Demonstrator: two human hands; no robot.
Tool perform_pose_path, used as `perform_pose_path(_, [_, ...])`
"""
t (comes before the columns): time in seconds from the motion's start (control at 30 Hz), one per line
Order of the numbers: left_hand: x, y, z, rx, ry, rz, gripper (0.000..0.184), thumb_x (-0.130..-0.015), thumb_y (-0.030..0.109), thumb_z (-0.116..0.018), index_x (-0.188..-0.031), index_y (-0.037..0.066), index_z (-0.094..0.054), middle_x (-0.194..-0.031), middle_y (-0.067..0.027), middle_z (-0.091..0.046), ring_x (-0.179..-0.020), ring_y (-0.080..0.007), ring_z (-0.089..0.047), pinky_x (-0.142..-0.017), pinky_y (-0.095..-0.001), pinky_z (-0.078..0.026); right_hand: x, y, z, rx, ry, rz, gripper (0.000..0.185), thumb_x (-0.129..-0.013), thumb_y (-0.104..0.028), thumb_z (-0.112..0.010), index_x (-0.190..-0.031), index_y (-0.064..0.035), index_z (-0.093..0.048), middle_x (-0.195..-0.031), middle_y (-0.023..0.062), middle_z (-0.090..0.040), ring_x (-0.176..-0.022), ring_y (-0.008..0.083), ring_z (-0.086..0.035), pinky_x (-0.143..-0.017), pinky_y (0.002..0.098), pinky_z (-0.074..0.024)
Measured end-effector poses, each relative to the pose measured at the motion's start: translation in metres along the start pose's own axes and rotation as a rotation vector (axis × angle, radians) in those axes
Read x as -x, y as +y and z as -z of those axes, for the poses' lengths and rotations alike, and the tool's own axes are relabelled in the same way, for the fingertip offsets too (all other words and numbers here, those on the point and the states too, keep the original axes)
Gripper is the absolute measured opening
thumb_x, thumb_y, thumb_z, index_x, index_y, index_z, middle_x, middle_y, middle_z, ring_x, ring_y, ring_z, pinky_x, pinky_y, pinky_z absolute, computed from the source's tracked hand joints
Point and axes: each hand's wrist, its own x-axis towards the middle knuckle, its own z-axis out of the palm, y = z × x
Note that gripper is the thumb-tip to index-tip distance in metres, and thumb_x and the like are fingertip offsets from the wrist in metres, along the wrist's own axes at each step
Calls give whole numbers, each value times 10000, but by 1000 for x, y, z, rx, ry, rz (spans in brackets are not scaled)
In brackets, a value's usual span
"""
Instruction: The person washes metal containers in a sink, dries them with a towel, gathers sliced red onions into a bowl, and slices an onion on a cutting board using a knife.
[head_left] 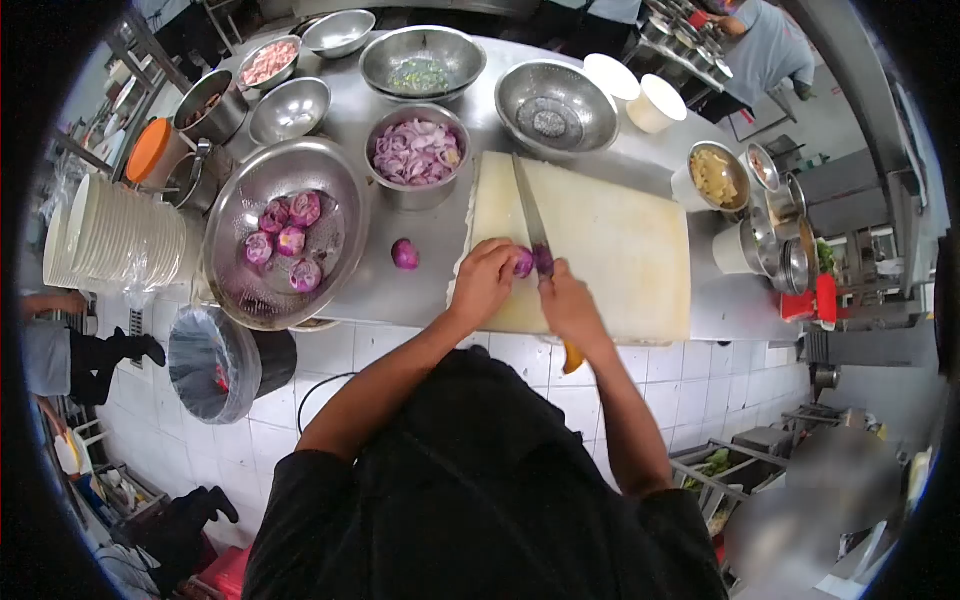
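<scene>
My left hand [484, 280] holds a red onion [523, 263] at the near left of the white cutting board [620, 225], its fingers closed round it. In my right hand [572, 308] is a knife [529, 205], its blade pointing away from me over the board and its yellow handle end showing below the fist. A purple onion piece [543, 260] lies against the blade, close beside the onion. Left of the board, a single red onion [405, 254] rests on the steel table. Beyond it stands a pot of sliced onion [417, 152].
A perforated steel basin [225, 235] with several peeled onions stands at the left. Steel bowls [557, 78] line the back, and a tub of yellowish pieces [712, 178] is at the right. A lined bin [205, 375] sits below the table edge. Other people [765, 55] stand farther off.
</scene>
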Motion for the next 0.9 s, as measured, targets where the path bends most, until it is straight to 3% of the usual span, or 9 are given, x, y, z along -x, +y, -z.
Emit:
perform_pose_path(0.07, [-5,2,1,-46,-17,-8,112,-863,59,-650,-953,-3,-675,-1035,-134,-674,-969,-318,-642,-861,-382,-517,11,-28,25,-31,-70,-100,330,-969,-286,-442,-1111,12,-454,-866,364,-625,-851,553,-596,-752,610,-471])
perform_pose_path(0.2, [-6,1,-1,-75,-32,-11,121,-864,59,-647,-961,-7,-676,-1036,-137,-670,-987,-317,-634,-874,-385,-512,4,-4,-19,1,61,20,325,-970,-278,-446,-1095,22,-450,-836,362,-627,-832,554,-602,-753,611,-476])
perform_pose_path(0.27, [-5,-1,0,-57,-41,-12,127,-865,62,-647,-966,-12,-673,-1039,-139,-666,-986,-317,-632,-874,-384,-512,-7,4,-11,27,10,4,336,-960,-276,-461,-1103,28,-450,-868,370,-624,-854,547,-602,-769,608,-478])
perform_pose_path(0.4, [-5,6,1,-40,2,-25,90,-824,21,-629,-907,4,-658,-962,-136,-644,-918,-342,-615,-828,-410,-505,16,-44,32,-69,-153,-216,355,-948,-264,-469,-1136,37,-454,-890,368,-623,-855,534,-606,-783,603,-482])
perform_pose_path(0.5, [-7,5,-1,-45,-12,-28,91,-834,37,-639,-915,0,-658,-970,-134,-644,-919,-333,-619,-825,-401,-509,5,-16,-11,24,39,35,380,-943,-270,-469,-1156,44,-458,-857,343,-637,-811,518,-624,-758,588,-496])
perform_pose_path(0.67, [-8,5,0,-25,14,-55,83,-817,22,-644,-897,2,-655,-939,-127,-638,-904,-329,-613,-808,-399,-509,8,-35,26,-15,-151,-208,404,-930,-267,-483,-1192,40,-466,-907,345,-642,-875,510,-625,-774,586,-485])
perform_pose_path(0.77, [-8,10,1,-21,27,-30,91,-808,12,-647,-898,-1,-655,-937,-127,-638,-903,-327,-614,-808,-399,-510,1,-11,-15,25,10,22,407,-926,-265,-484,-1191,44,-476,-890,334,-648,-865,502,-632,-771,575,-493])
perform_pose_path(0.87, [-7,6,1,-13,18,-55,98,-804,12,-650,-900,-5,-654,-944,-127,-639,-903,-326,-615,-809,-396,-510,1,-5,-7,23,-3,73,413,-927,-274,-487,-1173,58,-484,-915,324,-653,-893,503,-626,-785,571,-491])
perform_pose_path(0.9, [-5,6,2,-7,12,-50,98,-804,13,-650,-900,-7,-654,-947,-128,-640,-905,-326,-615,-810,-397,-510,4,-14,0,30,-62,-29,423,-925,-271,-489,-1188,60,-477,-931,323,-652,-909,508,-618,-797,573,-486])
